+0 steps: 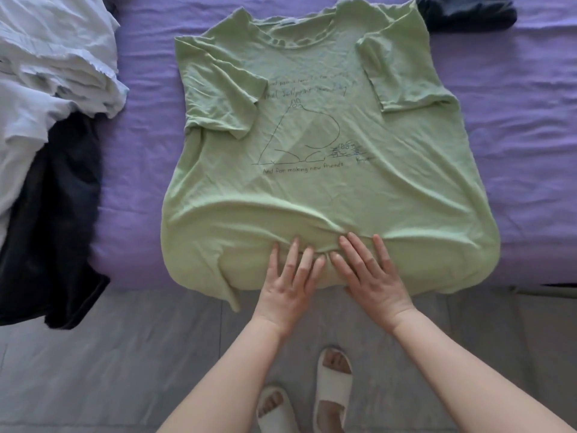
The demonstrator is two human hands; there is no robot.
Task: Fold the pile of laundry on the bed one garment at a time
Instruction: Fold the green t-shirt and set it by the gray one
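Right under my palms is the green t-shirt (327, 189), spread out front side up on the purple bed sheet (515, 151). Both hands are flat and fully open, fingers stretched out, not gripping anything, just pressing down on the fabric near the bottom hem. My left hand (288, 284) and right hand (373, 276) sit side by side, with the inner fingertips almost touching each other. There's a ridge of bunched cloth just past my fingertips, running across the shirt.

Further out from my hands, the printed drawing with the line "And for making new friends" sits in the middle of the shirt. Both short sleeves are folded inward over the chest, and the collar is at the far end, away from me. The hem closest to my wrists hangs over the bed edge a bit.

Off to the left of my left hand there's a dark garment (53, 226) draping over the bed edge, with a heap of pale blue-white laundry (46, 73) lying partly on top of it. Way beyond my right hand, at the far corner, is a dark blue piece of clothing (465, 10). Below my arms you can see my white slippers (331, 389) on the grey floor (109, 370).
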